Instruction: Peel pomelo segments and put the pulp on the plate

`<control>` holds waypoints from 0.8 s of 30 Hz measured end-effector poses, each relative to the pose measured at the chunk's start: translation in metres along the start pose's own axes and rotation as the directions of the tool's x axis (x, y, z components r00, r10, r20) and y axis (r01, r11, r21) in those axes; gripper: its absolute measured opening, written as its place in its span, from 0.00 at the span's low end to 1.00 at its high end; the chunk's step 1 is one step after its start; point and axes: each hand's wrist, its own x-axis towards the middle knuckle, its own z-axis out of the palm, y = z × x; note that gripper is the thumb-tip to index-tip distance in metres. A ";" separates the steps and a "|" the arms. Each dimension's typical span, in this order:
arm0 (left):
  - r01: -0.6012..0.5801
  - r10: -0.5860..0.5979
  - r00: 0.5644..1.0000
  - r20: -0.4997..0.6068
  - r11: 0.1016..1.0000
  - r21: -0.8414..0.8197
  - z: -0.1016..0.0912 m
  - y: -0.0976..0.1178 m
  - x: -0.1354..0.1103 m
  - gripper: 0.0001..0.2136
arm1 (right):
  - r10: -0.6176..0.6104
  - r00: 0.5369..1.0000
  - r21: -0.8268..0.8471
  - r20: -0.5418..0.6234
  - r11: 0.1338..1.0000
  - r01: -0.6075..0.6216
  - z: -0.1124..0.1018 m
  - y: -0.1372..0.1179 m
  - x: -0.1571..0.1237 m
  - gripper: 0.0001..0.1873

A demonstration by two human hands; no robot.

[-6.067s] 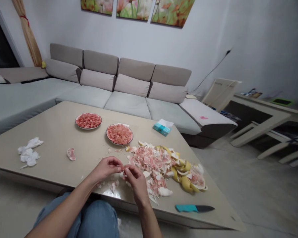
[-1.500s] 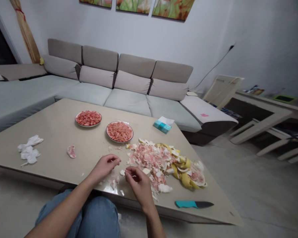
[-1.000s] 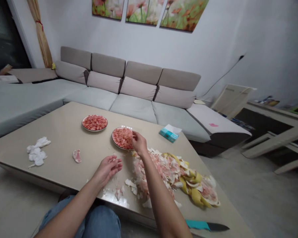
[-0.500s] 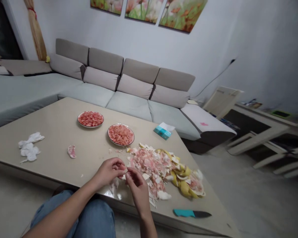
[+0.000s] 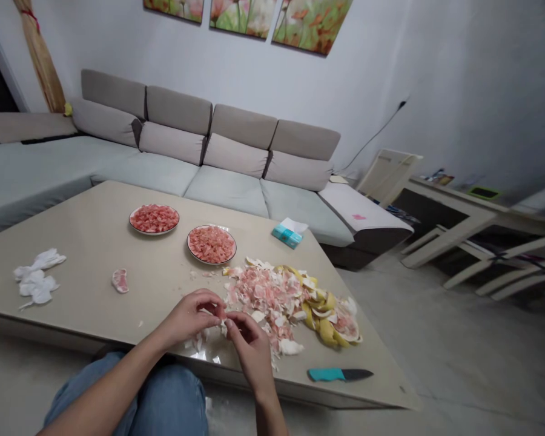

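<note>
My left hand (image 5: 203, 311) and my right hand (image 5: 249, 340) meet over the table's near edge, fingertips pinched together. Between them is a small pink piece of pomelo (image 5: 223, 315), mostly covered by the fingers. Just beyond and to the right spreads a heap of pink and white pomelo membrane scraps (image 5: 272, 293), with thick yellow rind (image 5: 327, 327) at its right end. One pomelo segment (image 5: 120, 281) lies alone to the left. Two plates of pink pulp, the near plate (image 5: 211, 244) and the far plate (image 5: 154, 218), stand farther back.
A knife (image 5: 340, 375) with a teal handle lies near the table's right front corner. Crumpled white tissues (image 5: 39, 278) are at the left, and a blue tissue pack (image 5: 289, 234) sits near the back edge. A grey sofa (image 5: 227, 175) runs behind the table (image 5: 86, 242).
The view has shifted slightly, so the whole scene sits farther left. My fingertips have moved a little around the pomelo piece, and both hands stay together over the same spot.
</note>
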 end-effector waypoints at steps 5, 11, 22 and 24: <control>-0.033 0.033 0.999 0.020 0.999 0.016 -0.001 -0.003 -0.001 0.13 | -0.008 1.000 -0.009 -0.014 1.000 0.008 0.005 -0.003 -0.001 0.12; -0.009 0.008 1.000 0.030 1.000 0.017 0.000 0.006 -0.003 0.13 | -0.032 0.999 -0.021 -0.016 0.999 0.032 0.008 -0.008 -0.003 0.09; 0.063 -0.060 0.997 -0.053 0.996 0.065 0.000 0.008 -0.003 0.05 | -0.068 0.998 -0.010 -0.002 0.998 0.068 0.005 -0.012 -0.007 0.08; 0.074 -0.071 0.996 -0.053 0.995 0.065 0.000 0.008 -0.003 0.04 | -0.056 0.998 0.022 -0.005 0.998 0.056 0.005 -0.011 -0.007 0.08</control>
